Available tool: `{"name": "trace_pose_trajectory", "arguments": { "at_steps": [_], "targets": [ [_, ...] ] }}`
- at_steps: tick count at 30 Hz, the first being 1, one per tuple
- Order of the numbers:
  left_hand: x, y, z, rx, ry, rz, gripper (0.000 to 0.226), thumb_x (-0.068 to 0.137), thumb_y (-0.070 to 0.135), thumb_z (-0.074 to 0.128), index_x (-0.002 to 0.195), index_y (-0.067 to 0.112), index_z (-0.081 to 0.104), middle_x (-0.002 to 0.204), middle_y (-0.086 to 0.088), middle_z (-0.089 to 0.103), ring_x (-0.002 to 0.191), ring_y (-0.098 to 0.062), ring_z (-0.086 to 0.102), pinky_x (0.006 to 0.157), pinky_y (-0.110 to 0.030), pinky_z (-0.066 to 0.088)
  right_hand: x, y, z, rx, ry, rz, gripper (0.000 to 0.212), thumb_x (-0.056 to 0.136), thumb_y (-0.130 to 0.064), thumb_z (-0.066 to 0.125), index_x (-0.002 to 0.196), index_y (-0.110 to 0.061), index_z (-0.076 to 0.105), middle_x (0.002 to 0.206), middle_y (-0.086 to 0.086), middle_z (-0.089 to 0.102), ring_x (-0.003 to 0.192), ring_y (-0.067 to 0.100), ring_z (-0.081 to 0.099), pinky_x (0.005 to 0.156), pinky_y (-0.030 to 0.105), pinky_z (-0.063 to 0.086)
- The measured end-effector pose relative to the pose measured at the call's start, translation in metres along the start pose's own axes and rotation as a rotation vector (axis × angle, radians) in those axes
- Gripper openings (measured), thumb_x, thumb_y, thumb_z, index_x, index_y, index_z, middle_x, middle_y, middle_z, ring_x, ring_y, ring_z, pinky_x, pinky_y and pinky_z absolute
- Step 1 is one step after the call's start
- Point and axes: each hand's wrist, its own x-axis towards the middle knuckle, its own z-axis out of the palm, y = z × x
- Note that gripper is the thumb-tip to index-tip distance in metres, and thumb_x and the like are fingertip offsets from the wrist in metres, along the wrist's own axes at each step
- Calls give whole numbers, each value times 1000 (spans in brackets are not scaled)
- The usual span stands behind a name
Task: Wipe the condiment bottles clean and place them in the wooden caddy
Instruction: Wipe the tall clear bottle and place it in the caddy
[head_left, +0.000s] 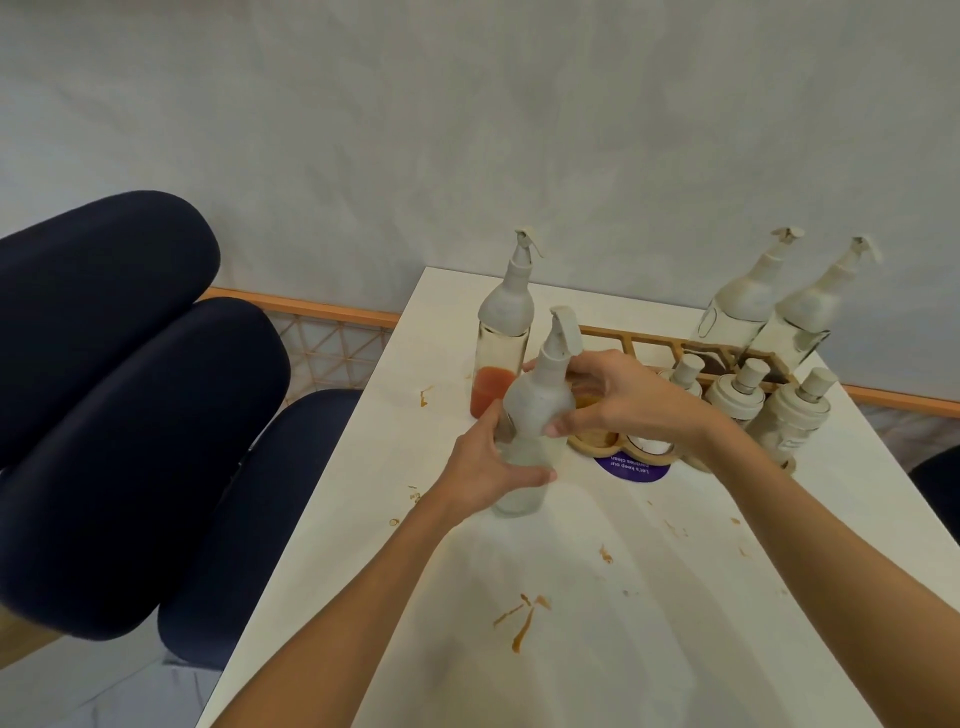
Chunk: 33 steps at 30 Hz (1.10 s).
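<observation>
A clear condiment bottle with a white pump top stands tilted in the middle of the white table. My left hand grips its lower body. My right hand wraps its shoulder from the right. Behind it stands a second pump bottle with red sauce at its bottom. The wooden caddy sits at the right rear, holding two tall pump bottles and three small white jars. No cloth is visible.
Brown sauce smears dot the table near me and along its left side. A purple round sticker lies in front of the caddy. Dark blue cushioned seats fill the left. A wall with a wooden rail runs behind.
</observation>
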Motion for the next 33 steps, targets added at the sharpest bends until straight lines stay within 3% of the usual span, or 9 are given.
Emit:
{"name": "trace_pose_trajectory", "arguments": {
  "at_steps": [4,7,10,12,16,20,25,29,33],
  "targets": [
    [0,-1,-1,-8,-16,4,86,66,28,90,136,35,40,125,6,56,118,-19,53,101,-45,50,2,-4,2,-50,85,7,62,70,-37,83,122,-29,51,120,-8,61,109,14,58,102,38,46],
    [0,-1,-3,-22,-39,11,89,62,30,91,136,37,40,125,7,57,118,-17,54,100,-44,51,8,-4,-2,-64,-21,-2,72,69,-43,82,131,-26,51,128,-9,58,117,13,55,105,38,43],
    [0,-3,-7,-31,-68,17,91,58,31,91,135,39,42,124,9,59,116,-15,56,99,-42,52,10,-3,1,7,-79,-17,65,72,-34,82,128,-23,53,123,-8,61,114,12,57,101,28,46],
    [0,-5,-8,-38,-62,26,89,60,28,91,134,38,44,122,9,60,115,-14,57,97,-40,53,7,-2,8,73,-31,-28,57,73,-29,82,122,-24,54,116,-11,62,109,10,60,93,21,49],
    [1,-8,-4,-45,-32,45,84,63,26,91,133,38,46,120,11,62,114,-14,57,94,-37,54,2,-1,23,93,106,-73,52,74,-34,80,118,-32,51,109,-19,60,103,8,59,89,24,51],
    [0,-8,-2,-31,8,52,70,65,25,91,110,51,45,110,17,61,103,-4,58,79,-19,51,-3,-2,33,109,205,-111,48,77,-33,78,116,-32,49,108,-14,61,102,11,59,86,27,52],
    [1,-6,1,-11,24,50,74,64,26,91,118,42,44,107,19,60,101,-4,59,74,-16,48,-5,-2,43,128,283,-104,50,78,-35,77,118,-32,48,108,-14,60,100,5,58,84,24,51],
    [2,-6,4,9,44,65,84,62,29,91,128,41,41,114,14,61,108,-11,58,87,-28,52,-8,-2,52,111,365,-118,55,78,-39,76,123,-23,49,107,-9,60,98,7,56,81,24,50],
    [2,-4,7,22,63,104,88,63,31,91,115,63,28,118,14,60,110,-10,57,87,-24,49,-7,-3,56,110,396,-83,60,79,-36,76,129,-18,47,114,-4,58,101,13,54,84,25,46]
  ]
}}
